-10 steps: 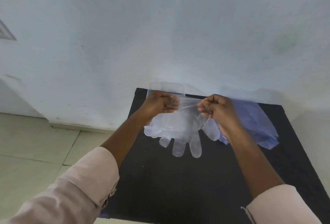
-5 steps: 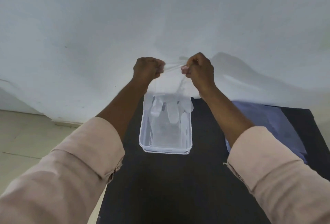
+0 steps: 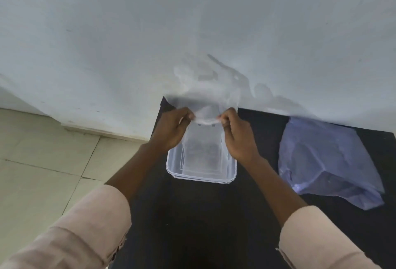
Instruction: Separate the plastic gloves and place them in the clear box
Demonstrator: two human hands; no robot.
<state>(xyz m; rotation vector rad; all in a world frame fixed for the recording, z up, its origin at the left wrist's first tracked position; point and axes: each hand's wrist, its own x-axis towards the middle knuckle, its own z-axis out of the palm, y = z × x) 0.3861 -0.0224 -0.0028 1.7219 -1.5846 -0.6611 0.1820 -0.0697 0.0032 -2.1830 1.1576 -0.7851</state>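
A clear plastic glove (image 3: 209,88) billows upward against the wall, blurred by motion. Its cuff edge is pinched between my left hand (image 3: 173,128) and my right hand (image 3: 237,135), which sit close together over the far end of the clear box (image 3: 201,177). The box stands on a black table (image 3: 192,215), and pale layers of plastic show through its walls inside.
A bluish plastic bag (image 3: 327,161) lies on the table to the right of the box, near the wall. The pale wall (image 3: 192,22) rises straight behind the table. Tiled floor (image 3: 42,161) lies to the left, past the table's left edge.
Both hands came down from high against the wall to just above the box's far end. The glove, which hung downward into the box, now flares upward above the hands.
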